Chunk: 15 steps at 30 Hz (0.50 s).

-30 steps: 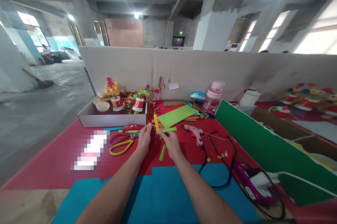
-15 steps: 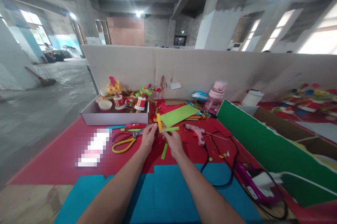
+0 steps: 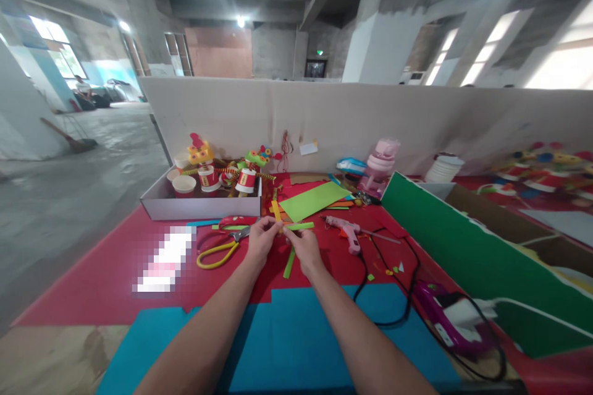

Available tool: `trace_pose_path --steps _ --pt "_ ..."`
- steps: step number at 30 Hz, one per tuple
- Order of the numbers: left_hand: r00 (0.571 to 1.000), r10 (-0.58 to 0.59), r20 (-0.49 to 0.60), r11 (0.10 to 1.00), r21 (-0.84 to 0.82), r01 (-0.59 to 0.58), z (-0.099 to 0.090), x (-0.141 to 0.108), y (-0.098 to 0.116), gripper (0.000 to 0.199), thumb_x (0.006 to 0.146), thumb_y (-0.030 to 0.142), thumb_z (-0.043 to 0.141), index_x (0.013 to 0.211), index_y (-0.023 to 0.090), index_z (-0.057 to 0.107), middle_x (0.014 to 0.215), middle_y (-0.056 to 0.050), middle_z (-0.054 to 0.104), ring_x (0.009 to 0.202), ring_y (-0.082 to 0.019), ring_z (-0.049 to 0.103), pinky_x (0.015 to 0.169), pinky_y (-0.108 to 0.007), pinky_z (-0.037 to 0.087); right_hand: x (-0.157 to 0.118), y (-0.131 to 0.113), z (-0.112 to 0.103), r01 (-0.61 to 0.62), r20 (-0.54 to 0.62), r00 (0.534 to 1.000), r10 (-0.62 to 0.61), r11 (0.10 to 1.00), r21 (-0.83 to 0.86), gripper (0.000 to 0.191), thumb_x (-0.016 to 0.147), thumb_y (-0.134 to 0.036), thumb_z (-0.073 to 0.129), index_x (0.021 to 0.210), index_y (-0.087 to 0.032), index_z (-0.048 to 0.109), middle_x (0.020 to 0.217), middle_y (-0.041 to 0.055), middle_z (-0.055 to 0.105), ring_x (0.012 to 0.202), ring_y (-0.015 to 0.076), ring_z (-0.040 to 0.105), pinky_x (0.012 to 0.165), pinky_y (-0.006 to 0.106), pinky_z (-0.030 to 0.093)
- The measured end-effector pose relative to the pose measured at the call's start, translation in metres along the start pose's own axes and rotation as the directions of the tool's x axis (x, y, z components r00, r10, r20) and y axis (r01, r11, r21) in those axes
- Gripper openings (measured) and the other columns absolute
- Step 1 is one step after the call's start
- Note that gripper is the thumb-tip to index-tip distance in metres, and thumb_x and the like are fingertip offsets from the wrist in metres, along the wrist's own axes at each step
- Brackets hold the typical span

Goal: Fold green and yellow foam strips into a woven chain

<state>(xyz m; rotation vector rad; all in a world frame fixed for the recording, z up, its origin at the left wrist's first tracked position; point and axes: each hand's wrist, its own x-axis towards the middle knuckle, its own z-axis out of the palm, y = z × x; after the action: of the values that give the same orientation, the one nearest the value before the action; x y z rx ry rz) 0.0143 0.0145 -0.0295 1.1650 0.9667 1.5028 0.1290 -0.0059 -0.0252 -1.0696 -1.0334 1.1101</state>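
My left hand [image 3: 262, 238] and my right hand [image 3: 301, 244] meet fingertip to fingertip above the red table cover. Between the left fingers is a yellow paper strip [image 3: 277, 210], its upper end sticking up. My right fingers pinch a light green paper strip [image 3: 303, 226] that points to the right. The two strips come together at my fingertips, where the fingers hide the joint. Another green strip [image 3: 290, 264] shows just below my hands. Left of my left hand lie scissors with yellow handles [image 3: 217, 256]; right of my right hand rests a pink glue gun [image 3: 345, 232].
A white box [image 3: 204, 208] with paper-cup figures stands back left. A green sheet [image 3: 317, 200] lies behind my hands. At right are a green-sided box [image 3: 463, 259], a purple power strip [image 3: 451, 321] and black cables. Blue sheets [image 3: 296, 339] cover the front. A white partition [image 3: 222, 104] closes the back.
The yellow strip has gone from nearly upright to leaning left and sits lower between my fingers. My left fingertips have moved slightly right, closer to my right ones.
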Motion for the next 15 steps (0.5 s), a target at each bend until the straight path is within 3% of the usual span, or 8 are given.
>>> trace_pose_path --steps 9,15 --pt "0.998 -0.06 0.026 0.992 -0.107 0.062 0.0013 -0.0018 0.006 0.033 0.069 0.047 0.073 0.075 0.016 0.065 0.067 0.0 0.061 0.058 -0.009 0.053 0.058 -0.022 0.044 0.003 -0.0014 -0.0023 0.009 -0.068 0.998 -0.006 0.999 0.039 0.035 0.061 -0.047 0.075 0.077 -0.015 0.074 0.069 0.0055 0.071 0.063 0.0187 0.06 0.06 0.029 0.045" --pt "0.989 -0.101 0.105 0.994 -0.035 0.105 0.0008 -0.0011 0.0014 0.034 0.064 0.042 0.078 0.079 0.014 0.066 0.069 -0.001 0.062 0.059 -0.009 0.054 0.059 -0.021 0.045 0.004 -0.0018 -0.0048 0.006 -0.114 0.994 -0.002 0.999 0.034 0.034 0.062 -0.046 0.074 0.073 -0.014 0.073 0.062 0.0045 0.069 0.06 0.0183 0.06 0.056 0.028 0.045"
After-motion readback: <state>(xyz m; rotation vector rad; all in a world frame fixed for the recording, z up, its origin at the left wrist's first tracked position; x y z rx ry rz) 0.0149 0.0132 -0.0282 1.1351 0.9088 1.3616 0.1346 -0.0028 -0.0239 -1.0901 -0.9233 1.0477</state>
